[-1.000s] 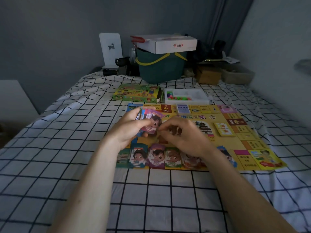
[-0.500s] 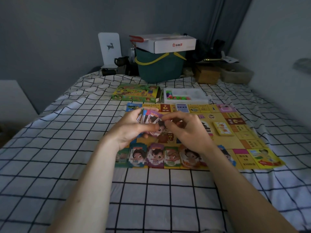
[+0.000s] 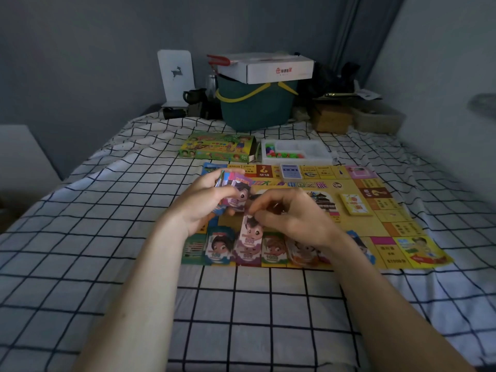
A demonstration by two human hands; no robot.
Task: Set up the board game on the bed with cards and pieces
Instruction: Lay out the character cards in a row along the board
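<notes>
Board game mat [image 3: 357, 224] on bed [image 3: 107, 237]: left hand [image 3: 206, 202] fingers grip note stack [image 3: 236, 189], right hand [image 3: 292, 216] fingers pinch a 500 note [image 3: 249, 233] over mat's near edge.

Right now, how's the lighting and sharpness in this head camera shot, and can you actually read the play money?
Head view: dim, bluish light with no glare; wide-angle bending curves the bed edges. The 500 note pinched by the right hand reads clearly; the stack in the left hand is soft; the background bucket is murky.
</notes>
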